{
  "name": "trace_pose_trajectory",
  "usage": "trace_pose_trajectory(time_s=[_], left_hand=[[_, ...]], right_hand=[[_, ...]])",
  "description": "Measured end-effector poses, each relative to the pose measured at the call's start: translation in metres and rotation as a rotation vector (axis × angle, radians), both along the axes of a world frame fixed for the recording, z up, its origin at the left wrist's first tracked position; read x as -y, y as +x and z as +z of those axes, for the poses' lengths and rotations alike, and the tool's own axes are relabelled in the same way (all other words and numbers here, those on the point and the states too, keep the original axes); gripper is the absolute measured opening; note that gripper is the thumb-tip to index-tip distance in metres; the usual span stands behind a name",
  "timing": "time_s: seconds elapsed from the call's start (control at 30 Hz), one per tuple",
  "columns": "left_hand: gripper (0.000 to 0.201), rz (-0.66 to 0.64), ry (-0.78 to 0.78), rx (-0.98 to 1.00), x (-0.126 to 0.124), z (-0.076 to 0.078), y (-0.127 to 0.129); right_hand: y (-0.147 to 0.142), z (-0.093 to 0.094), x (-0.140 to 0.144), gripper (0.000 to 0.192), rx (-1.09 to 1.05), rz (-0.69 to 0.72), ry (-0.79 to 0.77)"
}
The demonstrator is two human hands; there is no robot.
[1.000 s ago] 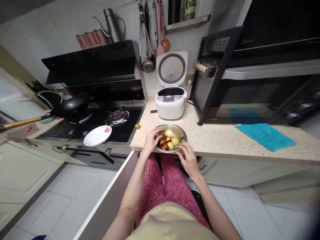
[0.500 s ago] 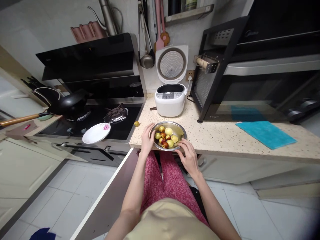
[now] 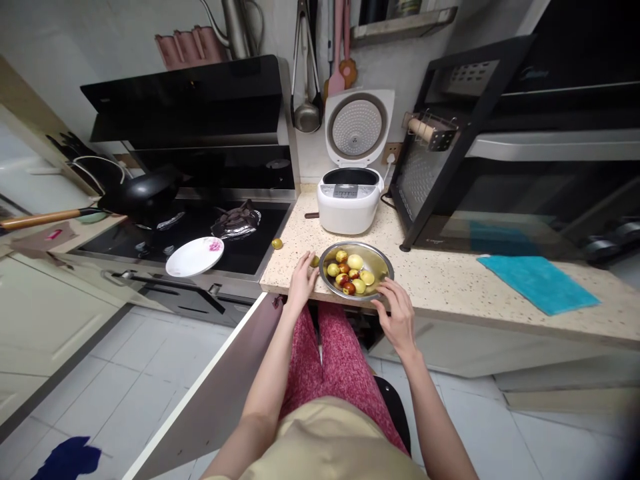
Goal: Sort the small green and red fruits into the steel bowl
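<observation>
A round metal bowl (image 3: 379,261) stands near the counter's front edge, holding several yellow-green and brown-red jujubes (image 3: 359,287). On its right rim is my right hand (image 3: 399,313), thumb outside and fingertips over the edge. My left hand (image 3: 301,283) is just left of the bowl, apart from the rim, thumb and fingers spread. A loose green jujube (image 3: 315,261) is by its fingertips; whether they touch it I cannot tell. Another jujube (image 3: 277,244) lies farther left, beside the stove. Behind the bowl is a white rice cooker (image 3: 349,210), lid raised.
On the stove at left are a white plate (image 3: 195,257) overhanging the front edge, a dark cloth (image 3: 237,217) and a black wok (image 3: 140,190). A blue cloth (image 3: 540,283) lies at right before the oven (image 3: 540,193). An open cabinet door (image 3: 215,380) juts out below.
The bowl has shifted slightly right, with my right hand on it. My left hand has come off the left rim, and a loose jujube now shows by its fingertips. The view has shifted a little.
</observation>
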State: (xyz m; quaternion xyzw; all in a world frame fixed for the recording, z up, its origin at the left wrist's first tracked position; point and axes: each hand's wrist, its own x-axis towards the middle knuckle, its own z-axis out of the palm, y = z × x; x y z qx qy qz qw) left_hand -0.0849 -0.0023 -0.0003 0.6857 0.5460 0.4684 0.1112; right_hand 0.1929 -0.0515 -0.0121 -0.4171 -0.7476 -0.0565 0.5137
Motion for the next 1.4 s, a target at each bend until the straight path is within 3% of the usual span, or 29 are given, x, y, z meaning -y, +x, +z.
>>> trace_pose_trajectory(time_s=[0.2,0.33,0.5,0.67,1.03,1.4], left_hand=[[0.035,0.015,0.034,-0.011,-0.019,-0.003,0.004],[0.029,0.049,0.097,0.078,-0.015,0.003,0.005],[0.029,0.069,0.22,0.161,0.018,0.033,0.012],[0.031,-0.135,0.16,0.062,0.045,0.058,0.036],[0.034,-0.422,-0.019,-0.17,0.01,0.063,0.082],[0.038,-0.358,-0.004,-0.161,0.011,0.058,0.08]], right_hand=[[-0.009,0.001,0.006,0.019,-0.063,-0.005,0.026],[-0.024,0.0,0.013,0.015,-0.11,-0.027,0.091],[-0.041,-0.002,0.017,0.013,-0.175,-0.01,0.136],[-0.055,-0.002,0.02,0.012,-0.212,-0.016,0.133],[-0.06,0.0,0.022,0.017,-0.222,0.013,0.116],[-0.051,-0.013,0.016,0.036,-0.171,0.047,0.143]])
